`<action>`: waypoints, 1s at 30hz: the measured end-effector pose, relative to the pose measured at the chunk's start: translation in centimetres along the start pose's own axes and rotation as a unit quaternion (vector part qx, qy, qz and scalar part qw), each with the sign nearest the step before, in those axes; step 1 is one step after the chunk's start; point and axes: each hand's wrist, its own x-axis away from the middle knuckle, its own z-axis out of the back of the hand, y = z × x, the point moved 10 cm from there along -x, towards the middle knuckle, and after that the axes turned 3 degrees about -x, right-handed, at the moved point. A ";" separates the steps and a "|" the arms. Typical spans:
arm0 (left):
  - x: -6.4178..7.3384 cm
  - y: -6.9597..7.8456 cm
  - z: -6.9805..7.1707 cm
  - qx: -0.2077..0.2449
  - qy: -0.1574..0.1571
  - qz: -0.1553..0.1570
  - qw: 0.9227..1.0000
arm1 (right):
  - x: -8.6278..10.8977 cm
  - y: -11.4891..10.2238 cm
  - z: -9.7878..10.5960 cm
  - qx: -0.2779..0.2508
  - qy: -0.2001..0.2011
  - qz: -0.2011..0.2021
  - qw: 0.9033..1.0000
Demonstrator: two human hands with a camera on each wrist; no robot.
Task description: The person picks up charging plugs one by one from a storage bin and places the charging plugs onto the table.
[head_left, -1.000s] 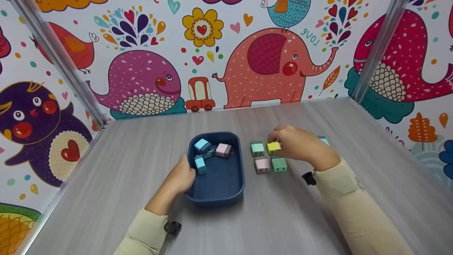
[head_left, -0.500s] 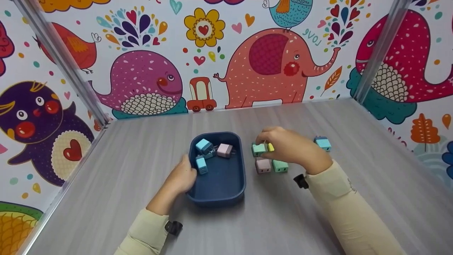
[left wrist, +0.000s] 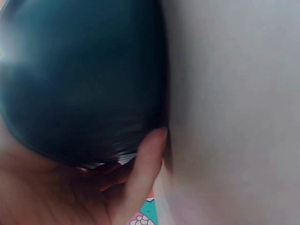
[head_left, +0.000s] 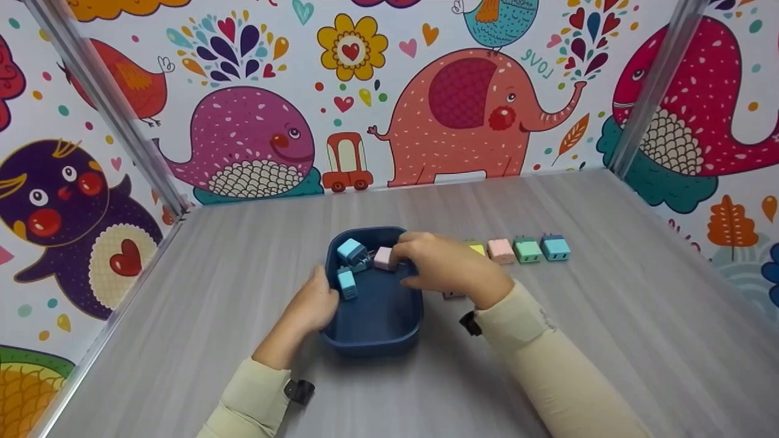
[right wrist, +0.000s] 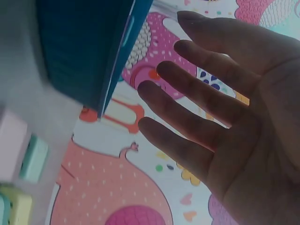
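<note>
A navy blue plastic bin (head_left: 371, 316) stands on the table in the head view. My left hand (head_left: 310, 299) grips its left side, and the left wrist view shows the thumb (left wrist: 149, 157) against the dark outer wall. Over the bin's right rim is my right hand (head_left: 447, 264), its fingertips close by a pink charger plug (head_left: 382, 258) inside. The right wrist view shows that hand's fingers spread, with nothing in them. Light blue charger plugs (head_left: 346, 283) also lie in the bin, toward its left side.
Right of the bin, a row of charger plugs includes a yellow plug (head_left: 476, 247), a pink-orange plug (head_left: 501, 250), a green plug (head_left: 527, 249) and a blue plug (head_left: 555, 248). My right hand partly hides others. A cartoon-printed wall (head_left: 365, 115) rises behind the table.
My right hand has moved left from the yellow plug in the row to over the bin's right rim, uncovering plugs on the right. My left hand stays at the bin.
</note>
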 end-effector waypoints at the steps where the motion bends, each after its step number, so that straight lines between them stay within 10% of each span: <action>1: 0.0 0.0 0.0 0.000 0.000 0.000 1.000 | -0.3 -0.4 -0.2 -0.001 0.000 0.006 1.000; 21: 0.0 0.1 0.0 -0.013 0.003 -0.007 1.000 | -3.3 -5.0 -7.2 0.073 0.008 0.134 0.988; 30: -0.1 0.1 0.0 -0.022 -0.006 0.001 1.000 | -3.8 -4.3 -9.4 0.069 -0.035 0.112 0.991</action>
